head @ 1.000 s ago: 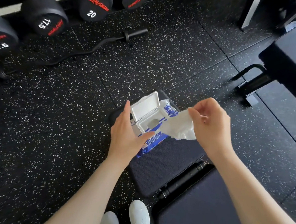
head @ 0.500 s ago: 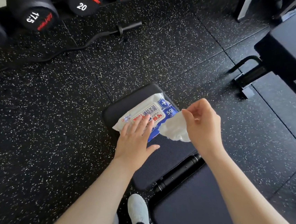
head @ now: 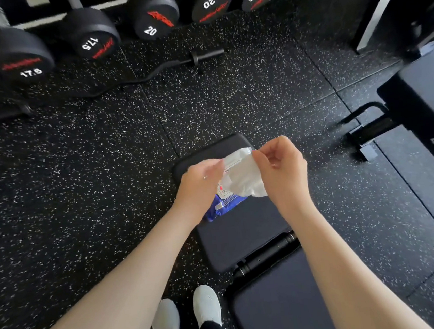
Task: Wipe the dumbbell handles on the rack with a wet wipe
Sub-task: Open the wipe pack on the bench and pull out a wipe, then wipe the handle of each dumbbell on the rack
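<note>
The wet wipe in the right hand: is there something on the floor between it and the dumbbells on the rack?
Mostly open floor lies between the wet wipe, pinched by the right hand, and the dumbbells. Only a curl bar lies on the floor just before the rack, low enough to step over. The left hand is blurred beside the wipe.

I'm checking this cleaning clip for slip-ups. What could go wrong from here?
1. The right hand only pinches the wet wipe by one edge, so it may drop onto the speckled floor.
2. The curl bar lies between the person and the dumbbells, a possible trip hazard.
</note>
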A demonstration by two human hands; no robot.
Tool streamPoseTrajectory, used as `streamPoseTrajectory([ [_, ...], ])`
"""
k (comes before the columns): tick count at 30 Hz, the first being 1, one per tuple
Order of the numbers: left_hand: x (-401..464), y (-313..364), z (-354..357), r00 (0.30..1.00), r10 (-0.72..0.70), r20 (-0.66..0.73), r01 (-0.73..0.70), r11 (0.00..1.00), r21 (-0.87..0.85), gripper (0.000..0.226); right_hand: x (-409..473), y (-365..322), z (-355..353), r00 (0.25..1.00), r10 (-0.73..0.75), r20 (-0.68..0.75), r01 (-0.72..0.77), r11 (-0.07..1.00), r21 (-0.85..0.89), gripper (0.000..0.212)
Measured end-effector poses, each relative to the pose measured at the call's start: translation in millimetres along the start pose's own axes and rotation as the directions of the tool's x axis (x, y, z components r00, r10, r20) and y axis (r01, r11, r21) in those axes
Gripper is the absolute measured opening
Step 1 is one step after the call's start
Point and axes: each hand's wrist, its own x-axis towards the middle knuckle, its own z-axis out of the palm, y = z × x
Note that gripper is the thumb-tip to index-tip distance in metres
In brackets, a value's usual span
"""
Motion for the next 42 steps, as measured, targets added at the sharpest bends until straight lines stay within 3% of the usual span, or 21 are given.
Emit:
streamPoseTrajectory([
  [2, -11, 27, -15, 0.998, -0.038, 0.053, 0.045, 0.987, -0.155, 0.035, -2, -24, 1, 0.999, -0.039, 0.020, 0.039, 0.999, 0.011, 0.014],
  [5, -35, 63, -40, 0.991, -0.027, 0.131, 0.060, 0.966, -0.253, 0.030, -8, -67, -1, 0.994, -0.096, 0.043, 0.093, 0.993, 0.071, 0.017],
  [9, -72, 105, -82, 0.999, 0.036, 0.026, -0.026, 0.954, -0.299, 0.021, -21, -130, -11, 0.981, -0.160, 0.111, 0.143, 0.978, 0.149, 0.009],
  [13, -113, 157, -132, 0.995, 0.062, -0.084, -0.083, 0.958, -0.276, 0.014, -37, -197, -29, 0.936, -0.222, 0.273, 0.162, 0.960, 0.228, 0.006],
  [20, -194, 235, -227, 0.987, 0.130, -0.091, -0.140, 0.984, -0.108, 0.021, -63, -302, -59, 0.689, -0.334, 0.644, 0.328, 0.935, 0.134, 0.013],
  [25, -247, 268, -277, 0.974, 0.157, -0.163, -0.159, 0.987, 0.001, 0.020, -88, -365, -64, 0.498, -0.434, 0.751, 0.334, 0.895, 0.296, 0.016],
  [28, -273, 278, -305, 0.957, 0.118, -0.265, -0.134, 0.990, -0.046, 0.028, -102, -396, -52, 0.441, -0.470, 0.765, 0.283, 0.881, 0.378, 0.028],
  [31, -291, 279, -334, 0.920, 0.048, -0.389, -0.149, 0.961, -0.234, 0.029, -119, -423, -32, 0.405, -0.491, 0.771, 0.201, 0.871, 0.449, 0.028],
  [35, -311, 270, -371, 0.900, -0.025, -0.434, -0.213, 0.845, -0.491, 0.048, -145, -450, 2, 0.399, -0.517, 0.757, 0.186, 0.854, 0.486, 0.050],
  [39, -320, 248, -411, 0.891, -0.040, -0.452, -0.295, 0.706, -0.643, 0.058, -169, -478, 45, 0.537, -0.474, 0.697, 0.182, 0.873, 0.453, 0.049],
  [42, -320, 226, -449, 0.872, -0.064, -0.486, -0.348, 0.618, -0.705, 0.062, -186, -504, 84, 0.596, -0.464, 0.656, 0.149, 0.866, 0.477, 0.040],
])
